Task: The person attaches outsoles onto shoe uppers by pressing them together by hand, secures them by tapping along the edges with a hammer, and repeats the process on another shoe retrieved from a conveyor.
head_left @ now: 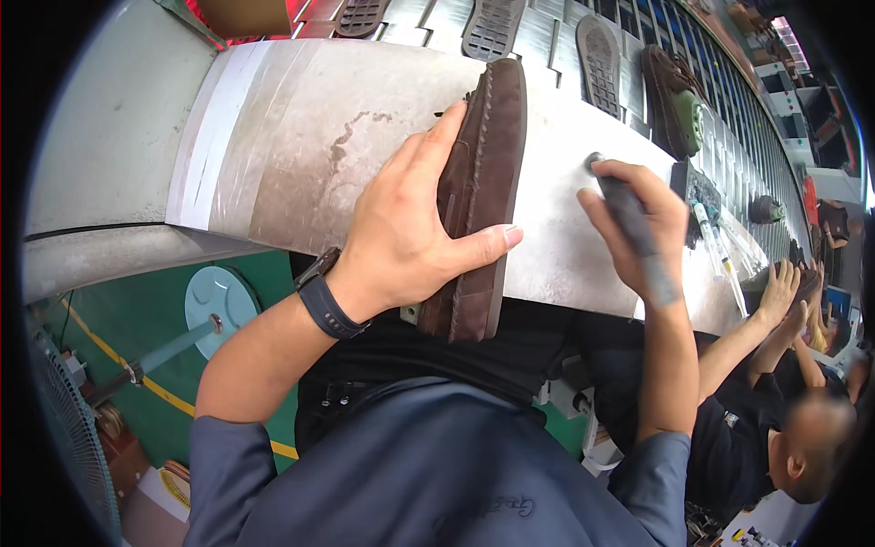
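Observation:
A brown leather shoe [497,155] with a stitched edge stands on its side at the middle of the worktable, its heel end reaching past the near edge. My left hand [401,214] is closed around it, the thumb lying across the side by the sole and the fingers on the upper. To the right, apart from the shoe, my right hand [663,228] grips a dark grey stick-like tool [627,211] with a rounded black end. Its lighter lower end is smeared by motion, so I cannot tell its exact kind.
Behind the pale worktable [301,137] runs a metal conveyor carrying shoe soles [597,59] and another brown shoe [663,100]. Syringe-like tubes [715,237] lie by the table's right end. A co-worker's hands [779,296] are farther right. A fan [73,428] stands lower left.

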A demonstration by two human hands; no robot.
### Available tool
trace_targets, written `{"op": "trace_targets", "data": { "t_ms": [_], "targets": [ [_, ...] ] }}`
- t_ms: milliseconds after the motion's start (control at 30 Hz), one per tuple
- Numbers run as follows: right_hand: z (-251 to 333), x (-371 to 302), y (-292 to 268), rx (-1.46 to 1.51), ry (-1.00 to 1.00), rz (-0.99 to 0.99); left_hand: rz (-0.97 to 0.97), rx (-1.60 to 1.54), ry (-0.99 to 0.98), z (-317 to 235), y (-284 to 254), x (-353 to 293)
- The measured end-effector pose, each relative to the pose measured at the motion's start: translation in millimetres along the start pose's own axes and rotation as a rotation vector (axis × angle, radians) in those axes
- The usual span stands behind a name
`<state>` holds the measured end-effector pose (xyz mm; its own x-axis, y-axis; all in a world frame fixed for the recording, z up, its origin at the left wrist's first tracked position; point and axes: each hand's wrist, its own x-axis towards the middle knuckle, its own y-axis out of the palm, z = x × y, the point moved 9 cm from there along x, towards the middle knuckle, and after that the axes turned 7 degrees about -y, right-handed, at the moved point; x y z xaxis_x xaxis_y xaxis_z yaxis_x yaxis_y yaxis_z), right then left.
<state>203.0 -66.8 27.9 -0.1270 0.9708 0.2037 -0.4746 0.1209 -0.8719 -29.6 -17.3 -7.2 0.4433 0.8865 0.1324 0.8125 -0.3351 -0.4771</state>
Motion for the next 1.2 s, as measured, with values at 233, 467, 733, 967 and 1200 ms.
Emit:
{"op": "trace_targets", "data": {
  "t_ms": [233, 467, 733, 967, 1200],
  "targets": [
    [73, -16, -45, 0.879, -0.078, -0.532, -0.201, -0.026, 0.087, 3, -4, -2],
    [84, -6, 12, 0.648, 0.166, 0.04, -0.262, 0.046, 0.145, 6, -6, -4],
    [124, -45, 16, 0.571, -0.105, 0.073, -0.256, 0.043, 0.093, -3, -3, -4],
    [78, -51, 34, 1.099, 0.346, 0.025, -0.154, 0.16, 0.074, -9, -12, 11],
    [54, -45, -21, 1.151, 0.1, -0.605, -0.281, 0.143, 0.397, -103, -71, 2]
  ]
}}
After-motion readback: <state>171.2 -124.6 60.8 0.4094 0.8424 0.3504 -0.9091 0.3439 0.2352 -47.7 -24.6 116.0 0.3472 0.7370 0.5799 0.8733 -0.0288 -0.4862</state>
